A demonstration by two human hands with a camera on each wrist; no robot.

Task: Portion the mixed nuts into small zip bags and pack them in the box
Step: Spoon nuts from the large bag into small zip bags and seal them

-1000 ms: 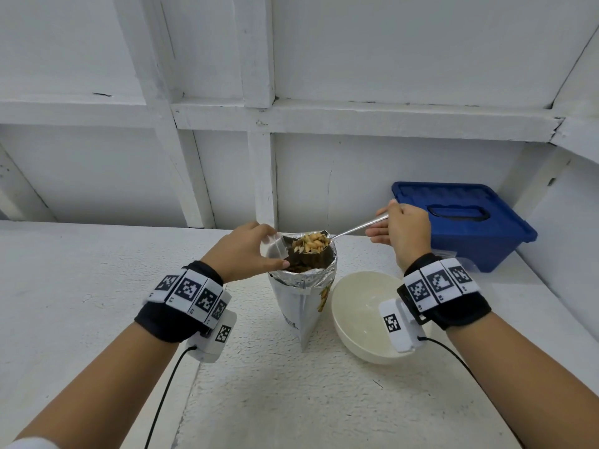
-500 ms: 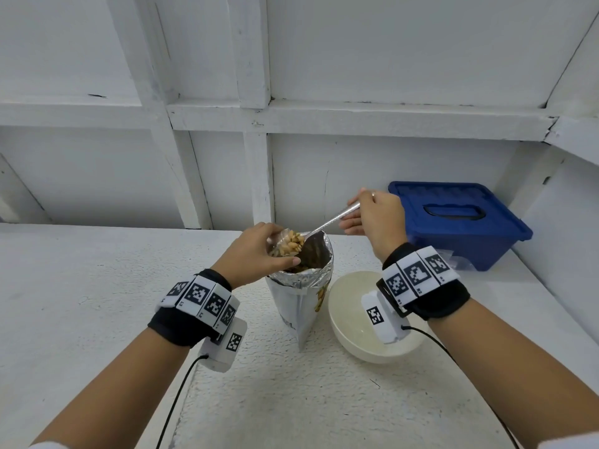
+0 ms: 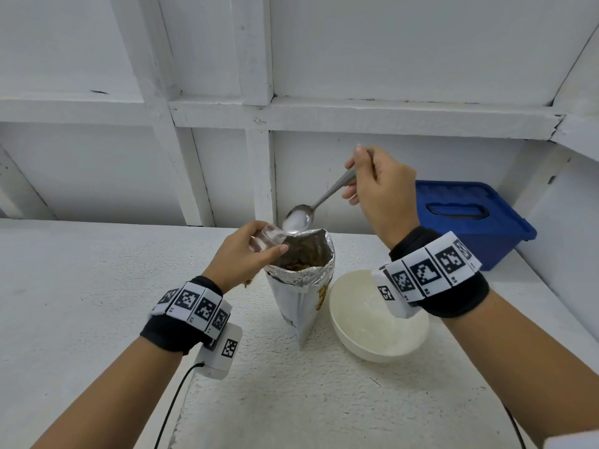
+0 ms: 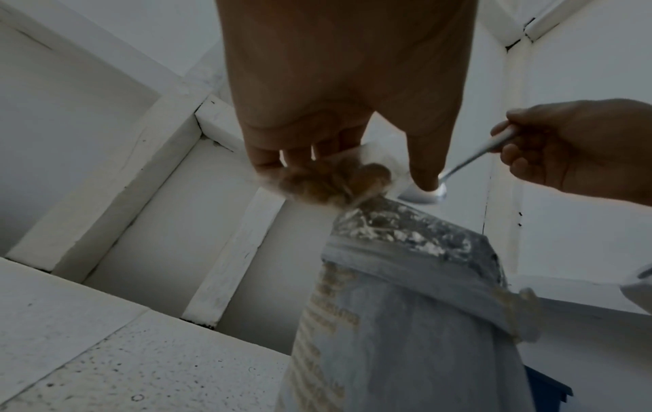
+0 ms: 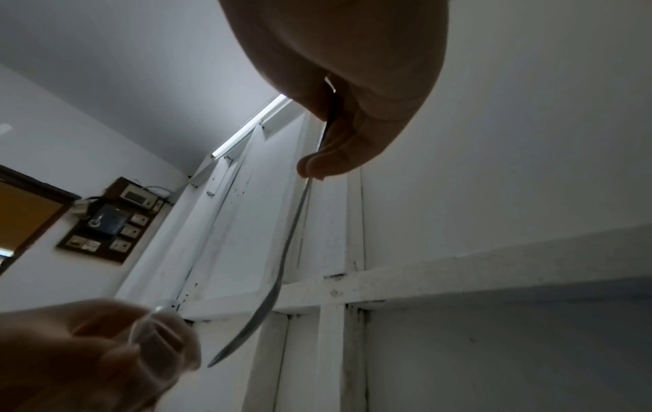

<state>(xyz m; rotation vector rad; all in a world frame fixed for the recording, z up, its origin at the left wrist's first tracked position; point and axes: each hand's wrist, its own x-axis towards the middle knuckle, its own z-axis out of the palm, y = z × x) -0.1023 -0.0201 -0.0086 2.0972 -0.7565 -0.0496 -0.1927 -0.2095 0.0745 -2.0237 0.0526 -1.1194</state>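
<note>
1. My left hand (image 3: pixel 246 254) pinches the small zip bag (image 4: pixel 338 178) over the foil pouch (image 3: pixel 303 280), mid-tabletop.
2. My right hand (image 3: pixel 382 192) grips the empty spoon (image 3: pixel 299 218).
3. Risk: a loose pinch spills nuts.

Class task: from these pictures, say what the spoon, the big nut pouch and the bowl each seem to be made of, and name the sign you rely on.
Spoon: polished metal, probably steel; it mirrors the light.
Nut pouch: foil-lined, with a crinkled silvery inside at its open mouth; the outside looks like printed film.
Bowl: glossy cream, either ceramic or hard plastic; the shine alone cannot settle it.
</note>
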